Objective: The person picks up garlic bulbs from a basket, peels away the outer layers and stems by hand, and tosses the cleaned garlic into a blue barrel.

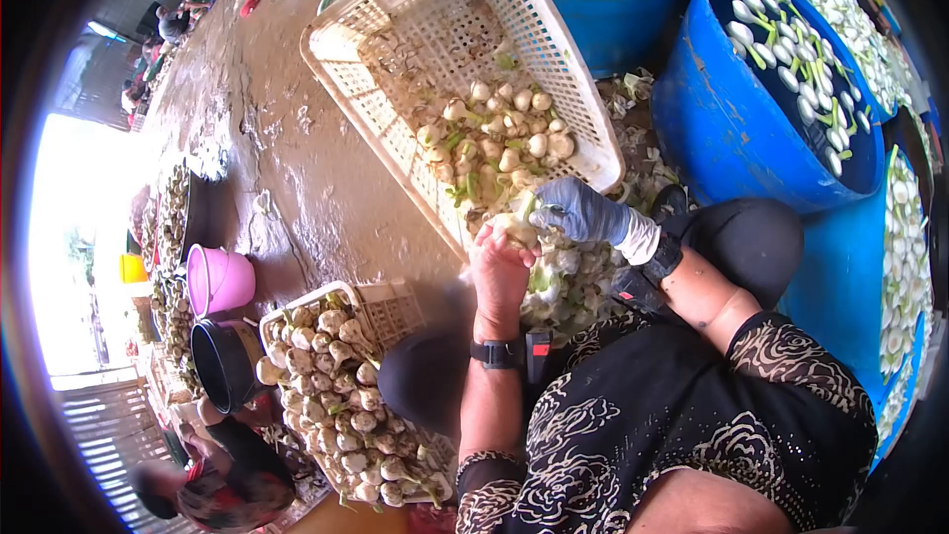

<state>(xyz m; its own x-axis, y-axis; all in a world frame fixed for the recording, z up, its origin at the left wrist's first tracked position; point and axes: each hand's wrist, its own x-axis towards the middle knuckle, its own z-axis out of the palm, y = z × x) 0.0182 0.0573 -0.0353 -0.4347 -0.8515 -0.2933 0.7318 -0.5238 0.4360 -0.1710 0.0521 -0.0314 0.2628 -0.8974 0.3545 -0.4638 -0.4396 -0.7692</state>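
My left hand (502, 262) is bare, with a dark watch at the wrist. Its fingers are closed around a pale bulb (516, 225), onion- or garlic-like, with loose skin and some green. My right hand (585, 213), in a blue-grey glove, is curled against the bulb's upper right side; whatever its fingers grip is hidden. Just beyond both hands, a cream slatted crate (326, 59) is tilted towards me, several similar bulbs (504, 129) lying in its near part. Peelings and leaf scraps (568, 287) are heaped below my hands.
A second crate (390, 307) stands at left, piled with untrimmed bulbs (341, 405). On the right, a blue tub (682, 129) holds white bulbs with green stems. A pink bucket (219, 280) and a black bucket (222, 366) sit farther left, near another person (237, 475). The floor looks wet.
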